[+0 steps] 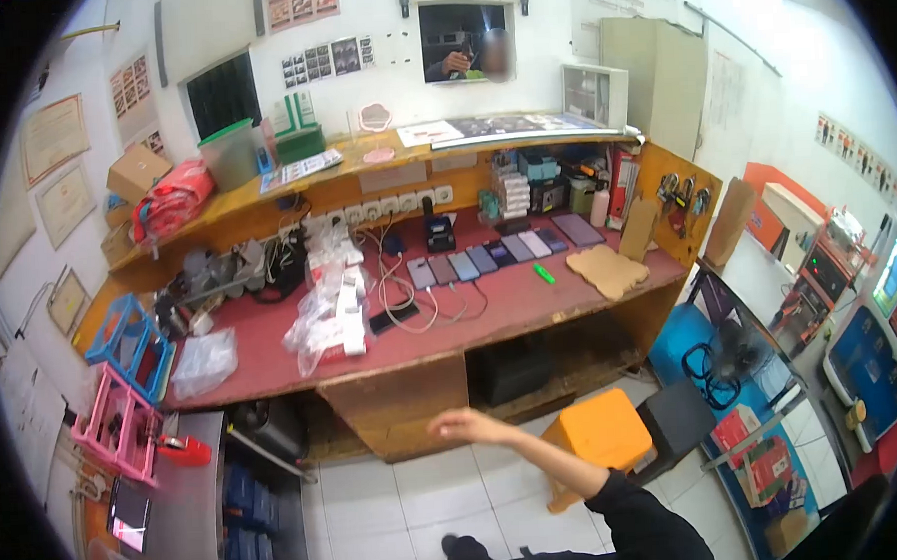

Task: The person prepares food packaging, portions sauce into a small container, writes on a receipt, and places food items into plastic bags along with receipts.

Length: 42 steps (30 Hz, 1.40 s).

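Observation:
My right hand (465, 426) reaches in from the lower right, above the tiled floor and before the workbench front. Its fingers are loosely stretched, and nothing shows in them. Nearest to it are the bench's wooden front panel (404, 402) and an orange plastic stool (605, 425). On the red bench top (530, 301) lies a row of several smartphones (465, 265), some with white charging cables. A green marker-like item (544, 273) and a brown cardboard piece (608, 273) lie in front of the phones. My left hand is out of frame.
Plastic-wrapped white boxes (345, 315) and a clear bag (205, 363) cover the bench's left part. A black stool (683, 420) stands beside the orange one. Pink (115, 425) and blue racks (126, 339) sit at left. A person (469, 61) shows through the wall window.

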Tool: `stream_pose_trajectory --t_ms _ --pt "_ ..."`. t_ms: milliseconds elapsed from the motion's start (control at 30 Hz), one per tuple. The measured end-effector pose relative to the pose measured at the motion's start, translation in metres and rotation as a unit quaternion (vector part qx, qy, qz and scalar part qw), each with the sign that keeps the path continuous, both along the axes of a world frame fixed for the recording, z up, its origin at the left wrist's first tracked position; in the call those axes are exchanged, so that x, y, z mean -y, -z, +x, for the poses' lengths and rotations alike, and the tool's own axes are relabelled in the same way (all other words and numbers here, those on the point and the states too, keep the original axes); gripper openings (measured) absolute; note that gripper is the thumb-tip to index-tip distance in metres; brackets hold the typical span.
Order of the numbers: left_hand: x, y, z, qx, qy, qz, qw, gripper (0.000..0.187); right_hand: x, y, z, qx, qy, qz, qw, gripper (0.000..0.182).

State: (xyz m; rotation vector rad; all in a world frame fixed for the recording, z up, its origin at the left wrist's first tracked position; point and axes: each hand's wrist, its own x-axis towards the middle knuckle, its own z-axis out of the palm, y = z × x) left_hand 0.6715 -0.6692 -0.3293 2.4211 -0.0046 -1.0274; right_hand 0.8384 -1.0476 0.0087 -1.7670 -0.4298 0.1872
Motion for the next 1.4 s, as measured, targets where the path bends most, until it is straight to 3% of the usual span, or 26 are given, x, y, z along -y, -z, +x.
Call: stream_pose_trajectory --t_ms 167,200,233,300,333,367,400,467,600,667,700,733,767,800,833,900,967,1000,1067,1100,1167,1233,1300,1333,1400 --pt "0.041 0.019 0.139 0.124 0.039 -0.064 0.990 0.047 0.099 -0.096 0.158 0.117 0.158 0.065 0.978 0.022" --pt "0.054 0.014 0.178 0.138 0.004 -0.040 0.990 0.040 0.119 -0.106 0.185 0.120 0.190 0.091 0.970 0.022" --pt "0.080 -0.038 0.221 0.151 -0.032 -0.018 0.988 0.035 0.139 -0.113 0.209 0.136 0.213 0.107 0.961 0.021" --pt "0.150 -0.084 0.293 0.305 -0.023 -0.101 0.947 0.024 0.181 -0.139 0.244 0.154 0.244 0.135 0.948 0.018" --pt "0.188 -0.128 0.324 0.305 -0.001 -0.105 0.947 0.019 0.204 -0.147 0.261 0.196 0.264 0.115 0.937 0.017" --pt "0.219 -0.142 0.357 0.349 0.042 -0.115 0.929 0.017 0.227 -0.153 0.277 0.196 0.283 0.117 0.932 0.016" --pt "0.250 -0.168 0.380 0.406 0.080 -0.183 0.892 0.026 0.250 -0.157 0.292 0.195 0.301 0.121 0.926 0.016" --pt "0.310 -0.204 0.419 0.435 0.141 -0.143 0.878 0.040 0.292 -0.164 0.318 0.203 0.337 0.101 0.914 0.016" --pt "0.393 -0.194 0.461 0.421 0.198 -0.106 0.879 0.051 0.352 -0.125 0.367 0.168 0.397 -0.034 0.902 0.014" --pt "0.408 -0.173 0.460 0.411 0.215 -0.074 0.883 0.056 0.351 -0.066 0.379 0.307 0.385 -0.098 0.865 0.014" --pt "0.408 -0.170 0.461 0.418 0.230 -0.049 0.877 0.057 0.350 -0.023 0.376 0.127 0.399 -0.167 0.893 0.014" --pt "0.410 -0.176 0.460 0.425 0.243 -0.021 0.872 0.056 0.355 0.045 0.381 0.099 0.330 -0.219 0.913 0.017" --pt "0.413 -0.186 0.457 0.429 0.254 0.006 0.867 0.056 0.331 0.080 0.362 0.056 0.368 -0.277 0.886 0.021" --pt "0.413 -0.195 0.454 0.431 0.247 0.010 0.868 0.056 0.314 0.118 0.350 0.078 0.296 -0.384 0.871 0.024" --pt "0.416 -0.204 0.452 0.425 0.247 0.033 0.870 0.054 0.291 0.135 0.324 0.134 0.311 -0.477 0.811 0.022" --pt "0.425 -0.202 0.454 0.420 0.236 0.064 0.874 0.053 0.272 0.166 0.305 0.006 0.156 -0.348 0.924 0.020" --pt "0.425 -0.197 0.455 0.408 0.236 0.083 0.878 0.052 0.256 0.156 0.303 -0.080 -0.033 -0.209 0.974 0.024" --pt "0.424 -0.197 0.455 0.403 0.226 0.095 0.882 0.052 0.253 0.149 0.308 -0.079 -0.048 -0.204 0.975 0.024" --pt "0.424 -0.202 0.456 0.389 0.239 0.077 0.886 0.055 0.249 0.130 0.326 -0.063 -0.214 -0.308 0.925 0.025" --pt "0.423 -0.201 0.457 0.384 0.209 0.092 0.895 0.055 0.247 0.135 0.336 -0.054 -0.247 -0.308 0.917 0.025" --pt "0.416 -0.191 0.457 0.421 0.227 0.010 0.878 0.053 0.243 0.159 0.361 0.005 -0.344 -0.416 0.842 0.026" --pt "0.416 -0.185 0.457 0.417 0.209 -0.006 0.885 0.052 0.230 0.164 0.386 0.037 -0.429 -0.437 0.790 0.026" --pt "0.415 -0.190 0.454 0.421 0.158 -0.041 0.892 0.049 0.208 0.140 0.397 0.057 -0.470 -0.431 0.768 0.026" --pt "0.417 -0.177 0.453 0.415 0.108 -0.051 0.902 0.045 0.195 0.141 0.395 0.083 -0.523 -0.429 0.732 0.026" --pt "0.407 -0.165 0.433 0.415 0.000 -0.044 0.909 0.042 0.165 0.147 0.384 0.146 -0.469 -0.443 0.750 0.029"
